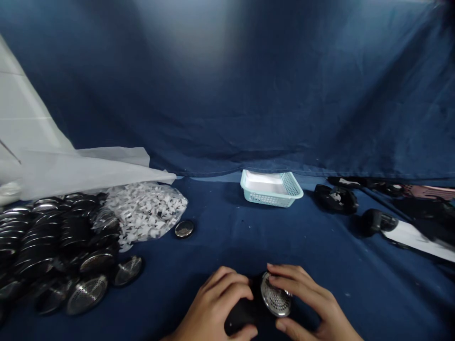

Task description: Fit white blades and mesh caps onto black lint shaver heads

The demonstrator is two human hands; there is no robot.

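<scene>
Near the bottom centre, my left hand [221, 305] is curled around a dark black part [239, 312], its fingers on top and thumb below. Just to its right, my right hand [311, 303] holds a round perforated metal disc [276, 296] between its fingers and thumb, tilted so that its silvery holed face shows. The disc sits beside the black part; whether they touch is hard to tell in the dark gap. Another small perforated disc with a black rim [184, 229] lies alone on the blue cloth, farther forward and left.
Many black-rimmed discs [39, 237] are stacked at the left, beside a clear bag of small white pieces [147, 208]. A light-blue basket [270, 198] stands at the back centre. Black items [336, 199] and a white-and-black tool [415, 237] lie right.
</scene>
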